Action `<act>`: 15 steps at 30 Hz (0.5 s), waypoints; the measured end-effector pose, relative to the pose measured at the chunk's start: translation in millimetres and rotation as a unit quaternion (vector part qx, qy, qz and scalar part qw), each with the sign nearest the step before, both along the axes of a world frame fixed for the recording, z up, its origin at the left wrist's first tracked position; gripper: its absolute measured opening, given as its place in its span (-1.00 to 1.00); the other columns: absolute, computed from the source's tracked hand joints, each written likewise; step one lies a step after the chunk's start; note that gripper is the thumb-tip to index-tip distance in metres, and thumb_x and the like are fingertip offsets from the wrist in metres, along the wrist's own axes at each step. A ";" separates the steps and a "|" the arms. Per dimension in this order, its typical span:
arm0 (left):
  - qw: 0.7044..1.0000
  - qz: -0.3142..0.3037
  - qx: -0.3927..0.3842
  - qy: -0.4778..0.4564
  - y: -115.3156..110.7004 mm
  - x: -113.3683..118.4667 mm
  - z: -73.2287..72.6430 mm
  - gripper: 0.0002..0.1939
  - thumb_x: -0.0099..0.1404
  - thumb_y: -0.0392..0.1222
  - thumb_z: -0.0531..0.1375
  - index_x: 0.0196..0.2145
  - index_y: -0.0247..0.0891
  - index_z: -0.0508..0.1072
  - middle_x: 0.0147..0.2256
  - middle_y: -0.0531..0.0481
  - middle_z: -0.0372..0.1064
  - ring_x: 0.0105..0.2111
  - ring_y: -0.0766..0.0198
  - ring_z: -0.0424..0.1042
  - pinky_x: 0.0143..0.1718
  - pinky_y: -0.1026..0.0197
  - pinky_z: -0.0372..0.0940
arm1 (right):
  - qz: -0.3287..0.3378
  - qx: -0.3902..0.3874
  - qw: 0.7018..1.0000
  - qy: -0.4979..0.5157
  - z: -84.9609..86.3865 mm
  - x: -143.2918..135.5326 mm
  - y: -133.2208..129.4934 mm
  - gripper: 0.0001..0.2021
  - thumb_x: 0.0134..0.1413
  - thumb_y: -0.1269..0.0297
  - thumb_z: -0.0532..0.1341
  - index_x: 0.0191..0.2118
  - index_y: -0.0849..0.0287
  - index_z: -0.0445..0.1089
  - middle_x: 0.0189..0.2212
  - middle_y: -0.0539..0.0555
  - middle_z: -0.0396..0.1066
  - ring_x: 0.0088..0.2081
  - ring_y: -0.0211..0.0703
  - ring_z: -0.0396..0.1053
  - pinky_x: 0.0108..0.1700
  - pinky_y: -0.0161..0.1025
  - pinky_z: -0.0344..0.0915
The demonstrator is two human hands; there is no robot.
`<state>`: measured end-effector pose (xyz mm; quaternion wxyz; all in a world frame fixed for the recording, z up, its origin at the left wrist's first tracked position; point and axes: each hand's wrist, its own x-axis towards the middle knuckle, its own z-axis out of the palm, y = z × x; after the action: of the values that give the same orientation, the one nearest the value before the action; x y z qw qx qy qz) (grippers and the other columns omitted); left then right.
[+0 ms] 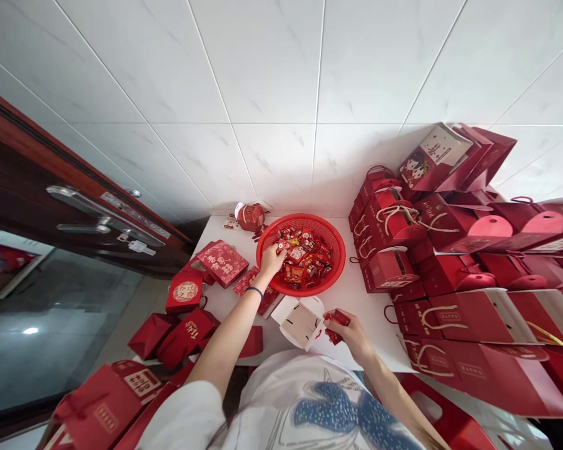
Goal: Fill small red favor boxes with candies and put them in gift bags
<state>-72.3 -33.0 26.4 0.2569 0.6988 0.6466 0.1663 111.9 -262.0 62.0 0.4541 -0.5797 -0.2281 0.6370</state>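
My left hand [273,260] reaches over the near left rim of a round red plastic basket [339,262]. Its fingers are closed around a small wrapped candy at the edge of the candy pile [304,256]. Lower right, my right hand [354,334] is closed on several red-wrapped candies [336,326], held just beside a gift box [302,322]. That box lies with its flaps spread and its white inside showing.
Red gift boxes with rope handles [394,250] are stacked along the right. Flat red boxes [223,261] lie left of the basket, and more red boxes [186,290] crowd the table's left edge. A small red container [250,217] stands by the wall. A door [98,219] is at far left.
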 end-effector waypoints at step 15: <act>0.958 0.043 -0.092 -0.269 -92.5 -19.9 -11.3 -0.74 0.21 0.02 0.19 -0.28 -0.21 0.51 -0.31 -0.03 0.55 -0.22 0.12 0.50 -0.16 0.19 0.30 | 0.022 -0.013 0.998 -0.051 -28.4 -7.0 10.3 -0.74 -0.35 0.25 0.40 -0.40 0.23 0.52 -0.73 -0.09 0.31 -0.70 -0.34 0.16 -0.67 -0.38 0.08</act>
<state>-92.1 -125.5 15.1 0.4769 0.5731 0.5955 0.2991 104.9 -251.7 33.7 0.4201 -0.6122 -0.2550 0.6195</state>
